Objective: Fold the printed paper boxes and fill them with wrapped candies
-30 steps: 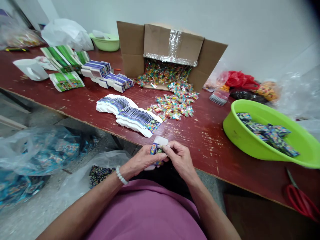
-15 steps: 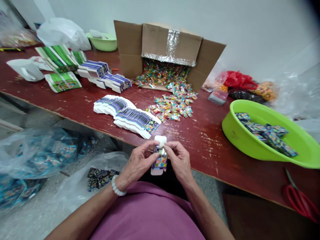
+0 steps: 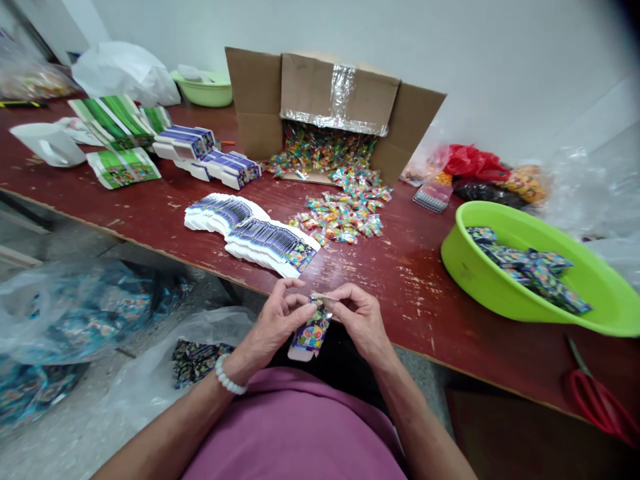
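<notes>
A small printed carton (image 3: 311,332) in purple and black hangs between my two hands, just off the table's front edge. My left hand (image 3: 280,319) pinches its upper left side between thumb and fingers. With fingertips closed on the carton's top flap, my right hand (image 3: 361,319) holds the other side; the flap is folded over. The carton's lower flap sticks out, pale and loose. Beyond my hands lies a fanned row of flat cartons (image 3: 270,233) with the same print. Wrapped candies (image 3: 350,207) spill across the table from an open cardboard box (image 3: 340,93).
On the right stand a green basin (image 3: 480,293) with dark printed packets (image 3: 545,273), and red-handled scissors (image 3: 595,393). Bundled green cartons (image 3: 123,167), bundled purple cartons (image 3: 230,168) and a white mug (image 3: 47,143) sit at left. Plastic bags (image 3: 95,307) lie on the floor.
The carton's top flap stood upright and is now folded down under my right fingers. The carton has tilted, its lower end swinging left, and my left index finger has lifted off the top.
</notes>
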### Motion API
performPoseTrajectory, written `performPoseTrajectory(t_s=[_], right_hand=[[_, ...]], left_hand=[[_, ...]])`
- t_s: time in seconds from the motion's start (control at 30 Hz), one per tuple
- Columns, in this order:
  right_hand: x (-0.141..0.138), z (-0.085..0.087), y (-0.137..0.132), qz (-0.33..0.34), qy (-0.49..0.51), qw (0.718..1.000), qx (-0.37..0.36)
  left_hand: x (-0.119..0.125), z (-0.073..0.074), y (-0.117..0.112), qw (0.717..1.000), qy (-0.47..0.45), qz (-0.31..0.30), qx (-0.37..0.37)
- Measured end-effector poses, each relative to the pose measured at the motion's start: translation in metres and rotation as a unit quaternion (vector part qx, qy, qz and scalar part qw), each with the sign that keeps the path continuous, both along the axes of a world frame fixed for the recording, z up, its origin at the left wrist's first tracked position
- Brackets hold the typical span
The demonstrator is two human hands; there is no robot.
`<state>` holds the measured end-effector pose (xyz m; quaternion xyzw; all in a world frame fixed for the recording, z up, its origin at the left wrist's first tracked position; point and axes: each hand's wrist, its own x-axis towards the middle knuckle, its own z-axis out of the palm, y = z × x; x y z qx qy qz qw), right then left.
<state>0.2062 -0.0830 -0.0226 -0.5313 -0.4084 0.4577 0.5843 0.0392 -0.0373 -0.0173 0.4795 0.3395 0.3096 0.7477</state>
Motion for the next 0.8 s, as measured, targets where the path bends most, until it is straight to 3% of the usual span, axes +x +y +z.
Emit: performPoseTrajectory(t_s=[0.1,0.2,0.4,0.6,0.8], right_hand=[[0.002,0.0,-0.001,-0.003,-0.092,0.995,0.036],[0.005,0.002,0.0,0.035,-0.154,0.987,0.036],[0.005,0.007,0.003,0.123,0.032,0.99,-0.054],[0.008,0.009,0.007,0.1,0.038,0.992,-0.062],[0.009,0.002,0.007,0.071,-0.003,0.995,-0.075]], left_hand=[[0.002,0.001,-0.003,0.988,-0.01,-0.079,-0.131],[0.005,-0.001,-0.003,0.982,0.023,-0.065,-0.173],[0.013,0.0,0.002,0.99,0.098,-0.042,-0.096],[0.013,0.002,0.004,0.986,0.126,-0.088,-0.057],[0.01,-0.003,0.006,0.985,0.145,-0.088,-0.024]])
